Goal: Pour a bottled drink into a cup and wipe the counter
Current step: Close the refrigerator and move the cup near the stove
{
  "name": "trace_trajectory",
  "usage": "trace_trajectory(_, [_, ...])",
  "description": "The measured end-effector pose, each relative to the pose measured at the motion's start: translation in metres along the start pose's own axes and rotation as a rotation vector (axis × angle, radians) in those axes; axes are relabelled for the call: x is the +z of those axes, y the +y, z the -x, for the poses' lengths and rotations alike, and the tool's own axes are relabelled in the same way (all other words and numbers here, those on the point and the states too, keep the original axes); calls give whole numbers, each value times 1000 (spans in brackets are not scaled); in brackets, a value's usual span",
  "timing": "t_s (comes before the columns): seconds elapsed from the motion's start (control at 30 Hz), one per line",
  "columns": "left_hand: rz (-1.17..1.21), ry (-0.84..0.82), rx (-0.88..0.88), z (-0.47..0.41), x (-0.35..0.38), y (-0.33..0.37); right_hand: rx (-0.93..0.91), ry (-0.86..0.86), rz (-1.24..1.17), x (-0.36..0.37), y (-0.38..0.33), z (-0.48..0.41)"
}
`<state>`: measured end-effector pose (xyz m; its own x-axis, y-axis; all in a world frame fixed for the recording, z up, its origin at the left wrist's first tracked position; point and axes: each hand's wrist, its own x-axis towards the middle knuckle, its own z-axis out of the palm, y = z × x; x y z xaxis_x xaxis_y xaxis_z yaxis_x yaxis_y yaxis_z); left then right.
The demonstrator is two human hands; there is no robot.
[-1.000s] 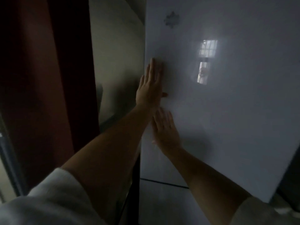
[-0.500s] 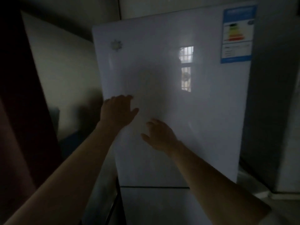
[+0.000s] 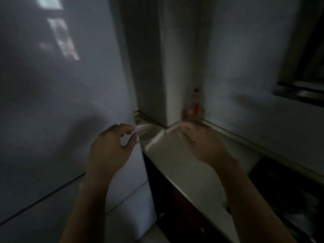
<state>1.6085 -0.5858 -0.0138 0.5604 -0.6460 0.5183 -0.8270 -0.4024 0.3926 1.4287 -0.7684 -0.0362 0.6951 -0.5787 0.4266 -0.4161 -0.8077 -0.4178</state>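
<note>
1. Grip: my left hand (image 3: 112, 148) has its fingers loosely curled, thumb near the forefinger, and nothing in them that I can make out. My right hand (image 3: 203, 144) is motion-blurred with its fingers half curled. I can't tell if it holds or touches anything.
2. Far left: fridge door (image 3: 52, 102), pale and glossy, with a window reflection (image 3: 61, 37) near the top. A seam runs across its lower part.
3. My left hand is in front of the door's right edge.
4. Just right of my left fingertips: a pale curved rim (image 3: 145, 128) on the counter's far end. Too blurred to name.
5. Counter (image 3: 175, 160): light top, running from beside the fridge towards the lower right. There's a dark cabinet front (image 3: 175, 199) below it.
6. My right hand is above the counter, towards its back edge.
7. Bottle (image 3: 196, 102): upright in the wall corner at the back of the counter, just beyond my right fingertips, with red at the top. Heavily blurred.
8. Far right: a dark hob (image 3: 284, 186) is set into the counter, well apart from the bottle.
</note>
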Motion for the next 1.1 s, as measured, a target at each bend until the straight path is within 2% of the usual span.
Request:
trace_trajectory(0.17, [158, -263, 276, -12, 51, 51, 287, 118, 80, -46, 28, 81])
trace_trajectory(0.23, [244, -309, 382, -8, 65, 74, 387, 162, 112, -59, 29, 117])
trace_trajectory(0.33, [394, -440, 510, 15, 87, 105, 574, 197, 165, -77, 17, 176])
trace_trajectory(0.47, [454, -578, 626, 58, 100, 141, 781, 226, 291, -99, -11, 258])
trace_trajectory(0.73, [490, -817, 872, 149, 64, 221, 961, 350, 351, -142, -52, 378])
trace_trajectory(0.83, [479, -923, 908, 188, 53, 244, 978, 379, 359, -158, -56, 418])
trace_trajectory(1.0, [288, -1090, 862, 267, 46, 284, 1022, 431, 326, -189, -60, 522])
trace_trajectory(1.1, [286, -1079, 893, 322, 36, 323, 1103, 493, 324, -217, -62, 600])
